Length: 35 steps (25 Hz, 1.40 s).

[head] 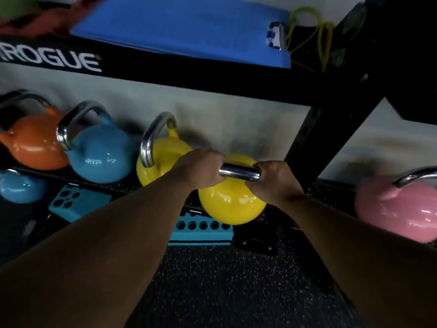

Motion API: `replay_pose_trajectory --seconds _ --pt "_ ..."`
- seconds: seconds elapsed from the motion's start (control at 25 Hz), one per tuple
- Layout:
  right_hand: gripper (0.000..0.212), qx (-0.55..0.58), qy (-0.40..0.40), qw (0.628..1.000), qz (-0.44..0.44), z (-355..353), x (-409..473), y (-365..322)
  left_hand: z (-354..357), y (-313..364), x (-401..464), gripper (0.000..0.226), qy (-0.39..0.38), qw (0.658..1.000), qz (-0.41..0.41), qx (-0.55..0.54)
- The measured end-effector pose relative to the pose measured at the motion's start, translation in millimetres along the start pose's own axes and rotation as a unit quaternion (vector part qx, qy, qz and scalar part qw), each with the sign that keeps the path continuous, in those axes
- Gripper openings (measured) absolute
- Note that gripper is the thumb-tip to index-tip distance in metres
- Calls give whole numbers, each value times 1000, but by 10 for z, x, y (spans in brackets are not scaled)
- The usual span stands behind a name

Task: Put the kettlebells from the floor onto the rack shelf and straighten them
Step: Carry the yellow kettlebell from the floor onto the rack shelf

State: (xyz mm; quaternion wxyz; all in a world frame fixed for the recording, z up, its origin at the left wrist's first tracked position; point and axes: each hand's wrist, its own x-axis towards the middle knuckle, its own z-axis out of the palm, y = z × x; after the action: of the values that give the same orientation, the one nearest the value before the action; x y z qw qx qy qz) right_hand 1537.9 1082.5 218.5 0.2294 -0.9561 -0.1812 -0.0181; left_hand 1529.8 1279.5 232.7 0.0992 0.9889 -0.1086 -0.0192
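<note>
Both hands grip the chrome handle of a yellow kettlebell (pixel 233 201): my left hand (pixel 198 168) on its left end, my right hand (pixel 274 179) on its right end. The bell hangs at the front edge of the black rack shelf (pixel 111 187). On that shelf stand a second yellow kettlebell (pixel 163 153), a blue one (pixel 99 152) and an orange one (pixel 33 143). A pink kettlebell (pixel 397 204) sits to the right of the rack's upright.
A black upright post (pixel 314 138) rises just right of my hands. The upper shelf holds a blue mat (pixel 179 29) and a yellow cord (pixel 309 34). Teal blocks with holes (pixel 201 229) and a small blue kettlebell (pixel 21 187) lie below. Speckled dark floor (pixel 224 280) is underfoot.
</note>
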Motion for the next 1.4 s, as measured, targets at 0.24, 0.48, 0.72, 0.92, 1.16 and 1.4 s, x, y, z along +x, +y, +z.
replay_pose_trajectory --seconds 0.24,0.48,0.72,0.92,1.16,1.4 --pt "17 -4 15 999 50 102 377 132 210 -140 496 28 38 999 -13 -26" --pt "17 34 23 995 90 214 839 272 221 -248 946 25 36 997 -37 -63" --pt "8 74 48 991 101 286 892 311 268 -293 1054 31 52 995 -26 -78" --pt "18 72 36 992 99 304 911 353 293 -292 1060 41 53 995 -35 -74" --pt "62 74 -3 992 102 162 709 320 308 -77 800 73 87 970 -159 -160" --pt "69 136 -12 991 -11 -75 -265 586 571 504 196 65 -159 918 -363 -1"
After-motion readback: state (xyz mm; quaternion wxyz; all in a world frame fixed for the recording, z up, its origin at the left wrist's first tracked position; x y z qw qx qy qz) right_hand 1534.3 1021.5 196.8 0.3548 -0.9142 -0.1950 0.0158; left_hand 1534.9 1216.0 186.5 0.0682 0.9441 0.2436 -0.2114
